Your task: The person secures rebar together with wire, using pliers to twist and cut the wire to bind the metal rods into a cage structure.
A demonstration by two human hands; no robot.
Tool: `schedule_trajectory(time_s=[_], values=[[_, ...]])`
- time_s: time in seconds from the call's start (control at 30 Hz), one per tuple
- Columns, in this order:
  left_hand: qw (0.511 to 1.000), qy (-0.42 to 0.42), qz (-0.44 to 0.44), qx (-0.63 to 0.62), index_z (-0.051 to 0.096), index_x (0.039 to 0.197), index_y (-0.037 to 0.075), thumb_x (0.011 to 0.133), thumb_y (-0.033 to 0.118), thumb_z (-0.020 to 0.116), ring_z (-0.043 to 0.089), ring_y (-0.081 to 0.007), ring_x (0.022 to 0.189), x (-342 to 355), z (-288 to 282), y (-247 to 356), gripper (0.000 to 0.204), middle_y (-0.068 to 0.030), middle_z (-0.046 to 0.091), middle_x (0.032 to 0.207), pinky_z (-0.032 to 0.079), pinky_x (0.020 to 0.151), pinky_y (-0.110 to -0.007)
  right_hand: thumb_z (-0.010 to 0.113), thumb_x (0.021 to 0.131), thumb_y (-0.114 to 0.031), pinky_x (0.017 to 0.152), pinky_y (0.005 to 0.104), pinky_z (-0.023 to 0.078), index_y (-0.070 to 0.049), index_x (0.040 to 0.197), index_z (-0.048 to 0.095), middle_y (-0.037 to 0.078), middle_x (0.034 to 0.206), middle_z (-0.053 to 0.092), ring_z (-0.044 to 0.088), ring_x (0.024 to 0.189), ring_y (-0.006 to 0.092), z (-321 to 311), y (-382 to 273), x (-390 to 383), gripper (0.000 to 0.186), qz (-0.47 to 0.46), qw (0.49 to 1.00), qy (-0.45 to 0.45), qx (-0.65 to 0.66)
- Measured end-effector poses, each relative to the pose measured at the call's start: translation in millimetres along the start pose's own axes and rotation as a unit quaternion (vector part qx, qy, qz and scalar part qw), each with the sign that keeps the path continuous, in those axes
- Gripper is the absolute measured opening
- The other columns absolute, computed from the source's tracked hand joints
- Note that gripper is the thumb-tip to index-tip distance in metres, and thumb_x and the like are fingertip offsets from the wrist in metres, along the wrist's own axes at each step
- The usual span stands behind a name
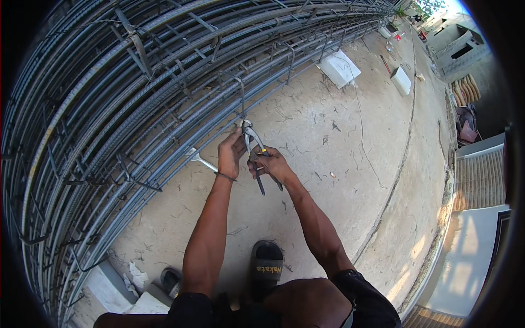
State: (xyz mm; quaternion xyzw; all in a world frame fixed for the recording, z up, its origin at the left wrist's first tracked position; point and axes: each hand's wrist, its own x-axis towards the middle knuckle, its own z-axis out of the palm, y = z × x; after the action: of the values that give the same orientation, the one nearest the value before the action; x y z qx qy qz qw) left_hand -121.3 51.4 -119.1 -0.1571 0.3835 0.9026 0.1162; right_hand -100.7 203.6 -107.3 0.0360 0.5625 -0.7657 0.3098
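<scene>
Beside rebar cage (109, 109), pincers (252, 143), white blocks (340, 68)

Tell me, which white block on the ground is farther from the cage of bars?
The smaller white block, standing alone out on the concrete. The bigger white block lies right beside the rebar cage.

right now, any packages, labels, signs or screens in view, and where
No packages, signs or screens that I can make out.
Sandal: black, at the lower middle, with yellow lettering printed across its strap.
White blocks: on the concrete at upper right, plain, no label visible.
</scene>
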Motion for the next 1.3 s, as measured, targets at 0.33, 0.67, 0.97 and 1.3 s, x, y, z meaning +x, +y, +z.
schedule_trajectory(time_s=[0.33,0.67,0.97,1.3], values=[[0.995,0.043,-0.078,0.042,0.056,0.091,-0.004,0.082,0.022,0.052,0.054,-0.0215,0.052,18.9,43.9,2.0,0.028,-0.0095,0.055,0.062,0.047,0.049,-0.033,0.065,0.083,-0.02,0.07,0.0406,0.049,-0.005,0.101,0.053,0.01,0.083,0.062,0.061,0.073,0.0233,-2.7,17.7,-4.9,0.027,0.011,0.986,-0.045,0.16],[0.976,0.2,0.004,-0.087,0.053,0.081,-0.001,0.081,0.02,0.048,0.048,-0.0205,0.041,32.8,77.0,-28.7,0.021,-0.0071,0.048,0.055,0.044,0.042,-0.036,0.071,0.077,-0.023,0.1,0.0509,0.032,0.013,0.135,0.029,0.029,0.123,0.041,0.041,0.114,0.0407,20.8,31.2,-70.7,0.08,-0.139,0.609,0.364,-0.691],[0.968,0.11,0.113,0.195,0.063,0.092,-0.001,0.077,0.032,0.07,0.06,-0.0178,0.074,4.8,48.5,-35.8,0.036,-0.0077,0.06,0.08,0.049,0.075,-0.032,0.062,0.089,-0.029,0.055,0.04,0.048,-0.002,0.089,0.06,0.008,0.063,0.055,0.053,0.053,0.0251,-10.6,31.1,-28.2,0.027,0.014,0.888,0.196,-0.415],[0.995,-0.063,-0.061,0.048,0.06,0.104,0.002,0.084,0.024,0.066,0.064,-0.0223,0.088,11.5,26.6,-24.0,0.03,-0.0136,0.067,0.097,0.05,0.082,-0.035,0.069,0.084,-0.024,0.054,0.0327,0.045,-0.009,0.08,0.056,0.001,0.064,0.049,0.049,0.054,0.015,-11.8,18.1,-29.2,0.021,0.21,0.971,-0.074,0.091]])
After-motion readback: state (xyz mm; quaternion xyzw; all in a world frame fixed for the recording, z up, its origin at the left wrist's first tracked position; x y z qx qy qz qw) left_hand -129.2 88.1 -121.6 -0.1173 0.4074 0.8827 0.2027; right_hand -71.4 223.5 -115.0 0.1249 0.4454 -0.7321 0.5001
